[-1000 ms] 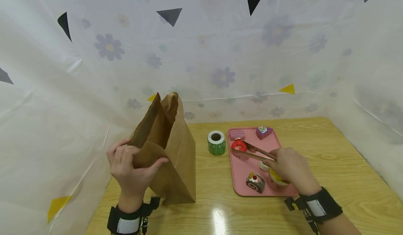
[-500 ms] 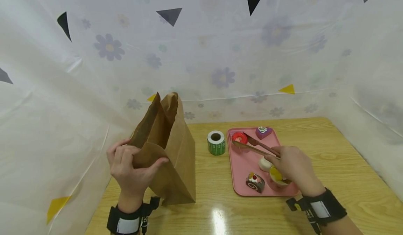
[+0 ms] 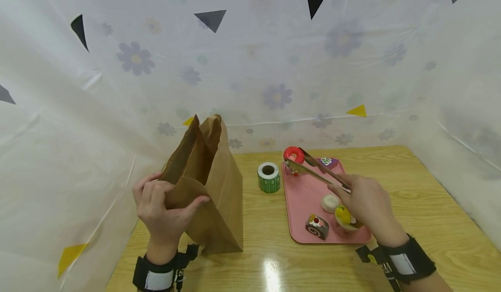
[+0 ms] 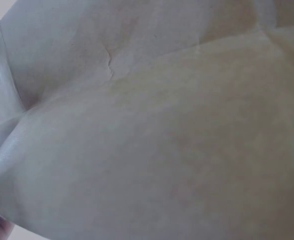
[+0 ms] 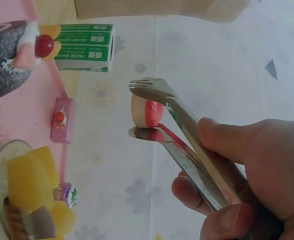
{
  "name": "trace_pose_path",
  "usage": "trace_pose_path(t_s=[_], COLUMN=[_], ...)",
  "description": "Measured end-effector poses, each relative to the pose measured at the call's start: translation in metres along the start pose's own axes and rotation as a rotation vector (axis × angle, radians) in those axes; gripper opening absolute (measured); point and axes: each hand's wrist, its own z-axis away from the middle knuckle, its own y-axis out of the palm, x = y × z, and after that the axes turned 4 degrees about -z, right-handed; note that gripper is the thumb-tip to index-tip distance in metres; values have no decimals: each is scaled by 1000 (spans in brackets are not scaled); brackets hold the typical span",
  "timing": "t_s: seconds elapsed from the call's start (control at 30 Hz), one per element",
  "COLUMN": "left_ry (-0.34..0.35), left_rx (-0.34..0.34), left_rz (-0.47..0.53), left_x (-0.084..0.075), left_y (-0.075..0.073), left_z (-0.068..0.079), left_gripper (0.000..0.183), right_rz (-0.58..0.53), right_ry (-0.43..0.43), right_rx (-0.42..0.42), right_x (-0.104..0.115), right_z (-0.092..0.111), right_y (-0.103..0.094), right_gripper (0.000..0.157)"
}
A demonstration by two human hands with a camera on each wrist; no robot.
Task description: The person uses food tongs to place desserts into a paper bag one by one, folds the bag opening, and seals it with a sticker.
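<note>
- At your near left, your left hand (image 3: 166, 207) holds the rim of the paper bag (image 3: 227, 205), that grip curled firmly round the edge; the bag stands on the wooden surface (image 3: 321, 266), mouth gaping.
- At your near right, your right hand (image 3: 368, 203) wraps its grip round metal tongs (image 5: 187, 122).
- On the near half of the pink tray (image 3: 303, 201), you have a chocolate roll (image 3: 318, 227), a fruit cup (image 3: 346, 222) and a white bun (image 3: 330, 203).
- Between bag and tray, a label roll (image 3: 269, 182) stands upright.
- Above the tray's far left corner, your tongs pinch the red-topped doughnut (image 5: 146, 111), clear of the tray.
- By that corner lies a pink cake slice (image 5: 64, 131); a purple slice (image 3: 330, 162) sits along the far edge.
- Beyond everything hangs a flowered curtain (image 3: 250, 65).
</note>
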Motion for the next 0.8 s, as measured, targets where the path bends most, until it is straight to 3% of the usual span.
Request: trace_pose_path(t_s=[0.37, 0.8], left_ry=[3, 5], left_rx=[1, 12], left_rz=[-3, -3], left_x=[0, 0], left_y=[-1, -3], left_z=[-1, -2], left_gripper=[83, 83], right_rz=[2, -9], right_ry=[-85, -277], right_rx=[-126, -318], right_x=[18, 44], right_z=[5, 6], right_y=[-7, -14], right_gripper=[54, 44])
